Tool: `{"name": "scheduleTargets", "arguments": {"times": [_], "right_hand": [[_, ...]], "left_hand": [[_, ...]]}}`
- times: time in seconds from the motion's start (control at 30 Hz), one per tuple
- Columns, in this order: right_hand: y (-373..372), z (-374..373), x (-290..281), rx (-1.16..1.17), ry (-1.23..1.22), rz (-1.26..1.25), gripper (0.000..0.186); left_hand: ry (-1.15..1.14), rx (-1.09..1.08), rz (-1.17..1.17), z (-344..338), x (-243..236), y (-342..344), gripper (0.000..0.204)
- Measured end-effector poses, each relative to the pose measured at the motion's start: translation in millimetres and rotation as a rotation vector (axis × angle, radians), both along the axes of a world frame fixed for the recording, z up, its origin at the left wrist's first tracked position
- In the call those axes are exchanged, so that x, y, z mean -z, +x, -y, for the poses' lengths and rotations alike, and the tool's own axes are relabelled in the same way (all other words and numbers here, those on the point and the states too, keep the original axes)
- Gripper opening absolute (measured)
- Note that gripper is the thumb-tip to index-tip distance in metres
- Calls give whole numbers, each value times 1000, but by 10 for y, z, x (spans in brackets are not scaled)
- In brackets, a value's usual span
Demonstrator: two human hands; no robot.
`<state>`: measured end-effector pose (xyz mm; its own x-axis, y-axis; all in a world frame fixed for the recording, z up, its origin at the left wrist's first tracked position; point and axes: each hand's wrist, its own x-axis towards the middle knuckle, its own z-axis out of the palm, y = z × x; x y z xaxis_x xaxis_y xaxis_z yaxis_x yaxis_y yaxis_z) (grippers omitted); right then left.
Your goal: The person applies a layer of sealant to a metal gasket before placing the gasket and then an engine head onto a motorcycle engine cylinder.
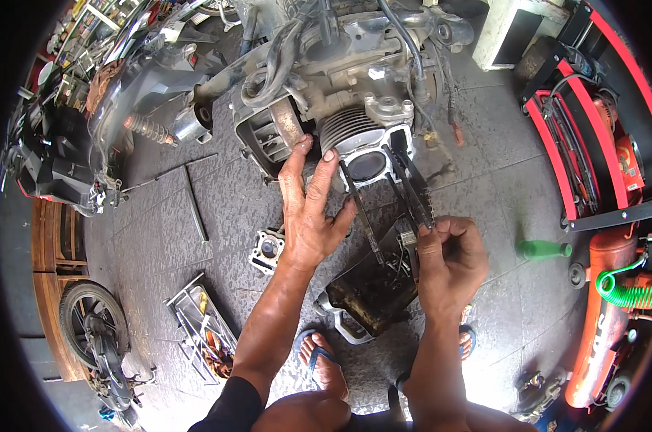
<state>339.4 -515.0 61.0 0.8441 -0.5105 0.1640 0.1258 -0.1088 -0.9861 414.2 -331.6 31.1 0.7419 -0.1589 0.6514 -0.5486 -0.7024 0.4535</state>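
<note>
The finned engine cylinder (342,129) faces me, a piston crown (368,167) showing in its round bore. Long dark studs (365,222) stick out of it toward me. My left hand (308,205) has its fingers stretched out, the fingertips at the cylinder's left side. In a pinch of thumb and fingers, my right hand (452,259) holds the lower end of a dark cam chain (417,189), which runs out from the cylinder's right side. Below the studs, a dirty black tray-like part (369,306) holds loose bolts and small parts.
A silver engine part (268,248) with a round opening lies left of my forearm. A metal tool tray (204,324) stands on the floor. At right are a green bottle (543,250), an orange air compressor (596,324) and a red-edged tool cart (567,155). A wheel (92,324) is at left.
</note>
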Motion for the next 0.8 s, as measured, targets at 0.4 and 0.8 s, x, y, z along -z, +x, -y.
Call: {"name": "scheduleTargets", "arguments": {"times": [0.4,0.8], "right_hand": [[-6,154,47,-96,-5,-4,11],[-3,131,177,-74,-94,55,10]], "left_hand": [[-78,-114,-97,-134,183,-346,83],[85,-86,101,-26,-15,-158,93]]}}
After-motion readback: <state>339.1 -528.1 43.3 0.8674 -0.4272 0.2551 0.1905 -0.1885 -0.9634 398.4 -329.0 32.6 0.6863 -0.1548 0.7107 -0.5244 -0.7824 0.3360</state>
